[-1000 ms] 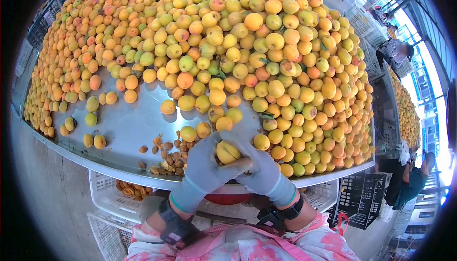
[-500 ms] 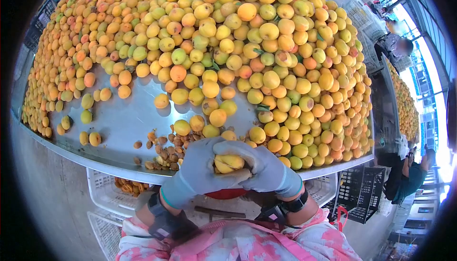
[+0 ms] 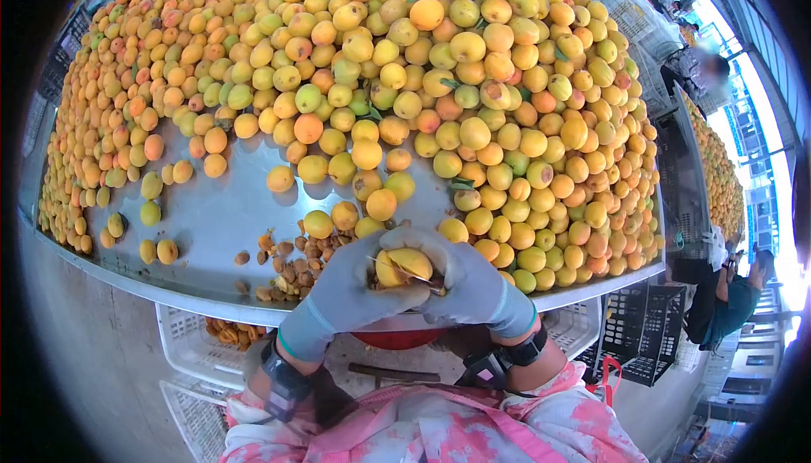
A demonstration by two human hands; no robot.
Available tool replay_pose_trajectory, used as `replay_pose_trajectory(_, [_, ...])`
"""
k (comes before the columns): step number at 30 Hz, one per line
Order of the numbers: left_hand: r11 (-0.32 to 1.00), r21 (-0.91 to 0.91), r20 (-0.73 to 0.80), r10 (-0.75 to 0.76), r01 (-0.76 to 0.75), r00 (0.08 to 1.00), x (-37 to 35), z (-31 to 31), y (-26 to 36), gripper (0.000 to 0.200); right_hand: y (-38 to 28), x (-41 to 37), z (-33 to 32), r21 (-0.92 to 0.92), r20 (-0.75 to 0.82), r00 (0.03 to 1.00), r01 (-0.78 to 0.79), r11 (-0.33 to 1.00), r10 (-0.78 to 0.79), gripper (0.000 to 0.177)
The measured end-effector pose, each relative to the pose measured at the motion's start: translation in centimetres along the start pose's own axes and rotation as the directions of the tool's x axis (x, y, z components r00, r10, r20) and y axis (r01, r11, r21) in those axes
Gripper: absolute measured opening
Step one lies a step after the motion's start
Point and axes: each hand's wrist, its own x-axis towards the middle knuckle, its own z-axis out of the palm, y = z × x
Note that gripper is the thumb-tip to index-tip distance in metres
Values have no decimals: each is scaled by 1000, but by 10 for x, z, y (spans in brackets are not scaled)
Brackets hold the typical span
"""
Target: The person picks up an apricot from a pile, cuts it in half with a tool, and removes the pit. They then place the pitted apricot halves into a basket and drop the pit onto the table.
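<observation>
Both my hands wear grey gloves and meet over the near edge of the metal table. Closed around a yellow apricot (image 3: 390, 270) is my left hand (image 3: 342, 290). The fruit shows a split across it. My right hand (image 3: 473, 281) is closed too, against the apricot's right side, with a thin blade (image 3: 420, 278) by its fingers lying at the cut. Its handle is hidden in the glove. Just left of my left hand lies a pile of brown apricot pits (image 3: 296, 273). Several whole apricots (image 3: 318, 225) rest beyond my fingers.
A large heap of apricots (image 3: 507, 133) covers much of the metal table (image 3: 211, 218). Under its edge stand white crates (image 3: 190, 336), one with orange apricot pieces (image 3: 232, 330). Black crates (image 3: 638, 332) are at right. Another person (image 3: 731, 302) is farther right.
The apricot has turned in my hands, and its cut and the thin blade now show. My hands have shifted slightly, and the view has moved a little.
</observation>
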Motion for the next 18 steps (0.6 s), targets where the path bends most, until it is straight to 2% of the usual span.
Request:
replay_pose_trajectory(1, [999,-40,29,-17,18,999,0,-2,-1,42,-1,0,-1,-1,-1,1000,2,1000,-2,72])
replay_pose_trajectory(2, [999,-37,29,-16,17,999,1,-1,-4,42,-2,0,-2,35,-3,998,-68,997,68,70])
replay_pose_trajectory(3, [999,-32,-18,-9,9,1000,2,2,-10,41,-4,0,-2,72,-4,990,-138,988,139,68])
replay_pose_trajectory(5, [1000,-22,-57,0,-1,998,3,3,-11,41,-8,0,-3,116,-27,984,-170,978,175,66])
replay_pose_trajectory(7, [972,-226,-12,-68,63,998,4,3,-9,39,-14,-1,-4,163,-47,975,-207,965,217,65])
replay_pose_trajectory(9, [975,-211,-17,-79,74,997,2,3,-12,38,-20,-1,-5,263,-38,958,-266,927,285,64])
replay_pose_trajectory(11, [977,-193,-19,-92,87,996,1,6,-14,37,-6,-2,0,248,-88,963,-226,942,254,64])
replay_pose_trajectory(13, [980,-201,-80,-21,5,997,3,10,-13,40,-7,-3,-1,229,-141,966,-182,956,218,64])
replay_pose_trajectory(14, [980,-197,-73,-21,6,997,3,11,-15,40,-14,-4,-5,396,-74,953,-243,886,295,64])
replay_pose_trajectory(15, [955,-298,-76,-31,7,997,3,11,-20,42,-18,-5,-8,545,7,935,-301,783,355,64])
replay_pose_trajectory(16, [918,-396,-78,-41,7,996,3,12,-23,44,-18,-5,-8,548,0,935,-296,782,354,64])
replay_pose_trajectory(18, [904,-428,-105,-47,-3,993,5,18,-26,45,-17,-5,-8,593,-27,937,-266,760,349,57])
